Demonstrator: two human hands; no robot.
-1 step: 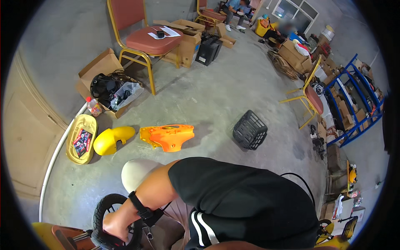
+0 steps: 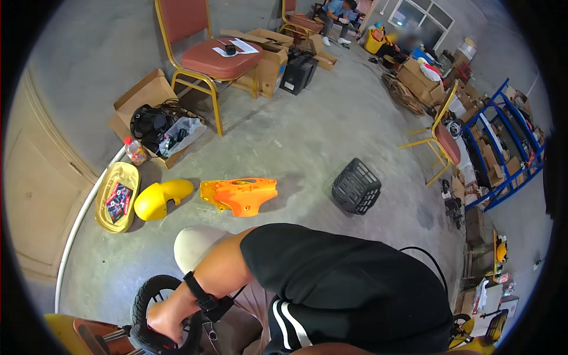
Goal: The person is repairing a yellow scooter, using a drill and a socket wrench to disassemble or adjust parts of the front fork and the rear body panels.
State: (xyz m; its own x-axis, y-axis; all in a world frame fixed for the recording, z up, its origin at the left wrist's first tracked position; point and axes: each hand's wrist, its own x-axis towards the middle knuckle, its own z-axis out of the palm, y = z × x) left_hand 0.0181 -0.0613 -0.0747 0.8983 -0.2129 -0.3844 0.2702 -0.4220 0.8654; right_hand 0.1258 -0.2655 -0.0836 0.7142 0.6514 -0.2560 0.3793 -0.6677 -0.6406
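My right hand reaches in from the right and lies over the middle of a small black-tyred wheel at the lower left. Its fingers curl down toward the hub, and whatever they hold is hidden. The wheel stands upright beside an orange and yellow vehicle body with a metal tube. A black strap with a small box circles my right wrist. My beige-clad knee shows behind the forearm. My left hand is out of sight.
Ahead on the floor lie a yellow tray, a yellow fender, an orange plastic cover and a black basket. Farther back are an open carton, a chair and a seated person. A blue rack stands right.
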